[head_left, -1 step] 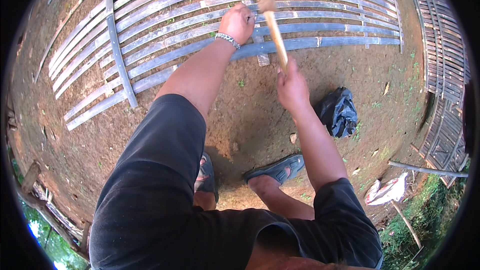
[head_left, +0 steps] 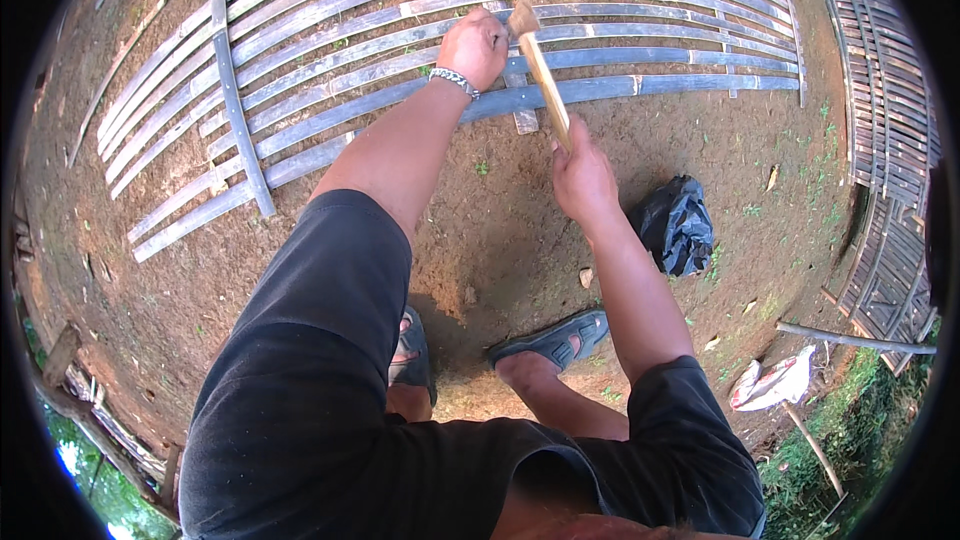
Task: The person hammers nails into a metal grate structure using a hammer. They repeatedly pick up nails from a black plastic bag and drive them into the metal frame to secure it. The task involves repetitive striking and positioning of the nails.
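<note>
My right hand [head_left: 585, 172] is wrapped round the wooden handle of a hammer [head_left: 547, 82]. The hammer's head is at the far end, close beside the fingers of my left hand [head_left: 474, 48]. That hand is closed over a panel of bamboo slats [head_left: 665, 83], its fingertips pinched near a short crosspiece [head_left: 525, 120] under the slats. Whatever is between those fingers is too small or hidden to make out. The slats run left to right with gaps between them, and a longer batten [head_left: 232, 90] crosses them at the left.
A crumpled black plastic bag [head_left: 680, 225] lies on the bare soil right of my right forearm. Past it are a white sack [head_left: 772, 380], a pole [head_left: 850, 338] and woven bamboo panels [head_left: 875, 70]. My sandalled feet [head_left: 550, 338] stand below the slats. Loose sticks [head_left: 112, 80] lie far left.
The hammer's head has come down and slightly left, closer to my left hand's fingers. My right hand has shifted a little with it; my left hand stays in place.
</note>
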Demonstrator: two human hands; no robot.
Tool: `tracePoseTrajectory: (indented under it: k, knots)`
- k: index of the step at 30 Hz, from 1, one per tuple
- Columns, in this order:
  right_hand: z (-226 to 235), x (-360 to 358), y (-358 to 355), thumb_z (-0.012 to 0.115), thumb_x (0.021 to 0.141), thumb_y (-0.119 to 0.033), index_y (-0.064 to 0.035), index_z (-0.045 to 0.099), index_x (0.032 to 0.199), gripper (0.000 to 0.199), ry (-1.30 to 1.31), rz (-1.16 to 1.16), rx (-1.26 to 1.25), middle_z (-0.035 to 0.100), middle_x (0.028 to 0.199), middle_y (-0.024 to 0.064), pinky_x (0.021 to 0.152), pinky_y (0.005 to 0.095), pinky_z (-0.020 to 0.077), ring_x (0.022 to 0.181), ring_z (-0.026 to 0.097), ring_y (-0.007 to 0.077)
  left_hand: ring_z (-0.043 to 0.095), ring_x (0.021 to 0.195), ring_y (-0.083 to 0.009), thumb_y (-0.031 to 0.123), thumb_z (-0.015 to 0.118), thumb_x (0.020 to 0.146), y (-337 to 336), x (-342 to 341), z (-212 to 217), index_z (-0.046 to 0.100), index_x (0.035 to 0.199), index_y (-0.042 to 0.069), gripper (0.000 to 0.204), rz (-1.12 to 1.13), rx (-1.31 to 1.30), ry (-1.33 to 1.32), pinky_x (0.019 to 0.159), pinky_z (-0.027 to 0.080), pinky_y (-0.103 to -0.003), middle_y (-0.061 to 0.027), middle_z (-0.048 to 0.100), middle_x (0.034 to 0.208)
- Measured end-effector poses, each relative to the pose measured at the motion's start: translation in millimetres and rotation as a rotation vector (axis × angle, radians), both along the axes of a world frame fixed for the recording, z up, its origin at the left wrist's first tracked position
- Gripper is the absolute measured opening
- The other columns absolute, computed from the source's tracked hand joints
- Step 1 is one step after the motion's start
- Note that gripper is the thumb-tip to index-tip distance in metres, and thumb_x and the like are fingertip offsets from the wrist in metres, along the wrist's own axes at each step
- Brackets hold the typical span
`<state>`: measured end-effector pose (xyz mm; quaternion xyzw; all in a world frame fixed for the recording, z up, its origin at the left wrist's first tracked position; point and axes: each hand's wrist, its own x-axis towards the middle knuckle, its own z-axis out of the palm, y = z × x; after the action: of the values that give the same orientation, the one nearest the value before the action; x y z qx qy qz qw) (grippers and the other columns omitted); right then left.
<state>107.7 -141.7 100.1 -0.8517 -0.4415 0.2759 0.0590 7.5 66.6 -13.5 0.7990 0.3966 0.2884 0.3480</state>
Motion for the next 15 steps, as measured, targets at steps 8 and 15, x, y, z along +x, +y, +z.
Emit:
tracePoseTrajectory:
  k: [8,15]
  knots:
    - [-1,-7,1,0.057,0.099,-0.016,-0.0070,0.041,0.146,0.050,0.011,-0.027,0.104,0.068,0.102,0.0329,0.081,0.0603,0.0520,0.092,0.066,0.0534,0.068,0.088,-0.0345,0.010,0.068,0.085,1,-1,-3,0.072,0.083,0.005,0.007,-0.008,0.045,-0.030,0.081,0.056,-0.045,-0.0123,0.068,0.094]
    - [1,-14,-2,0.057,0.098,-0.014,-0.0053,0.043,0.142,0.047,-0.009,-0.066,0.297,0.068,0.099,0.0336,0.082,0.0608,0.0512,0.092,0.065,0.0537,0.068,0.088,-0.0355,0.011,0.068,0.085,-2,-1,3,0.071,0.082,0.005,0.008,-0.006,0.052,-0.022,0.081,0.056,-0.046,-0.0132,0.068,0.094]
